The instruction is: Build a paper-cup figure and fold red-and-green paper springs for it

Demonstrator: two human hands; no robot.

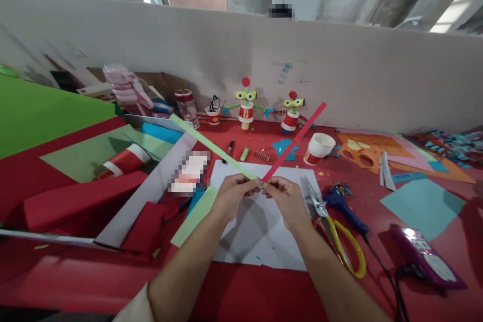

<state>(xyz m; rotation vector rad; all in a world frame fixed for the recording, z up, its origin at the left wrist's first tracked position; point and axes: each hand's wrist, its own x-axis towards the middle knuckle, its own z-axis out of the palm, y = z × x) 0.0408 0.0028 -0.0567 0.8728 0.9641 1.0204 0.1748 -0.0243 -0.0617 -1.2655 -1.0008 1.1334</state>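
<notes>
Two paper strips meet at an angle between my hands, over a white sheet (pixel 260 231) on the red table. My left hand (pixel 237 192) pinches the end of the light green paper strip (pixel 211 146), which slants up to the left. Held in my right hand (pixel 284 196) is the end of the red paper strip (pixel 294 142), slanting up to the right. The fingertips of both hands nearly touch where the strips join; the exact overlap is partly hidden. Beyond them lie a small folded green paper spring (pixel 244 154) and a folded red-green one (pixel 262 156).
Scissors with yellow handles (pixel 345 246) and a blue glue gun (pixel 347 209) lie right of the sheet, the gun's cable running forward. White paper cups (pixel 320 147) stand behind. Two paper-cup figures (pixel 246 110) are by the wall. A box of coloured paper (pixel 151 188) is left.
</notes>
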